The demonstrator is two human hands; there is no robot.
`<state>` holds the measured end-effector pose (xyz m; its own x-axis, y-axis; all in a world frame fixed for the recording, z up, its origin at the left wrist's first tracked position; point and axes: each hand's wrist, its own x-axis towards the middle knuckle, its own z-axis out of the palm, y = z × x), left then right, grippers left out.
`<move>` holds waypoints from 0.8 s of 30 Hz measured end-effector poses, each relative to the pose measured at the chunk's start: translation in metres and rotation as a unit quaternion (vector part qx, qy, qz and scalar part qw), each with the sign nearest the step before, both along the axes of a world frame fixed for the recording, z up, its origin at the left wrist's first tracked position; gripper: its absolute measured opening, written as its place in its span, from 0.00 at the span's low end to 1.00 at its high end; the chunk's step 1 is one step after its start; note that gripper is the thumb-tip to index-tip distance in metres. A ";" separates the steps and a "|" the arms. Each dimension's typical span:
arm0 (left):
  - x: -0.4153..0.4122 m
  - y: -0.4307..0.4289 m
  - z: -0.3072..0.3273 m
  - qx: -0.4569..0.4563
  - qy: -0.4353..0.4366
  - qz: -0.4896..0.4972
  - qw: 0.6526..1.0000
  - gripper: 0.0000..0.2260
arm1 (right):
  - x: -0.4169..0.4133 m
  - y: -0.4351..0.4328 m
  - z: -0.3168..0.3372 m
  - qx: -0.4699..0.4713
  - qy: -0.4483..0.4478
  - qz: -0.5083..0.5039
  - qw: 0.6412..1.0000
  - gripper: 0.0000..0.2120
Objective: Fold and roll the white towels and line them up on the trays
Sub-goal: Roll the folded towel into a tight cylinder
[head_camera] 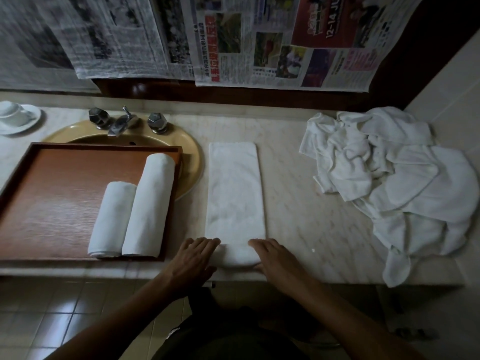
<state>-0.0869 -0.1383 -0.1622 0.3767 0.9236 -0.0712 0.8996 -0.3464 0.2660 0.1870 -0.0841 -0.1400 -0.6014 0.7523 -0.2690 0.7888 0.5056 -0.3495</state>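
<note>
Left fingers (205, 242): straight and close together, lying flat on the left end of the roll (237, 255).
Right fingers (261, 244): straight and close together too, pressed flat on the roll's right end.
Our hands: left hand (193, 258) and right hand (275, 258) are both palm down at the countertop's near edge, with the roll between them.
White towel (235, 190): folded into a long narrow strip. It lies flat from the roll towards the far edge, with only its near end curled up.
Countertop (298, 203): pale marble, carrying everything we see.
Tray (52, 198): wooden, just left of the strip. It sits partly over the sink (193, 162).
Rolled towels: two lie touching in the tray's near right corner. The longer one (150, 203) runs along the right wall and the shorter one (111, 219) lies to its left.
Pile (389, 178): crumpled white towels at the countertop's right end, one corner hanging over the near edge.
Far edge: tap (120, 123) behind the sink, cup and saucer (15, 118) in the far left corner.
</note>
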 end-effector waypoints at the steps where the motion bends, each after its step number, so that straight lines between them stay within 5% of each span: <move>1: -0.002 -0.005 -0.003 0.018 -0.008 -0.008 1.000 0.28 | 0.001 0.001 0.006 -0.024 -0.002 -0.018 1.000 0.28; 6: -0.007 -0.007 0.004 -0.058 -0.100 0.045 0.992 0.25 | 0.006 0.011 0.021 -0.086 0.026 -0.047 0.995 0.20; 12: -0.011 0.010 0.013 -0.162 -0.257 0.157 0.940 0.22 | 0.010 0.028 0.005 -0.115 0.095 -0.113 0.982 0.16; 16: -0.011 0.021 0.018 -0.201 -0.268 0.194 0.922 0.30 | -0.004 0.011 0.004 0.032 0.102 -0.139 0.985 0.17; 20: -0.015 0.033 0.021 -0.227 -0.229 0.199 0.926 0.37 | -0.022 -0.027 -0.007 0.200 0.102 -0.046 0.973 0.22; 24: 0.003 0.027 0.024 -0.092 -0.128 0.221 0.962 0.26 | -0.022 -0.031 -0.023 0.179 0.047 -0.018 0.982 0.29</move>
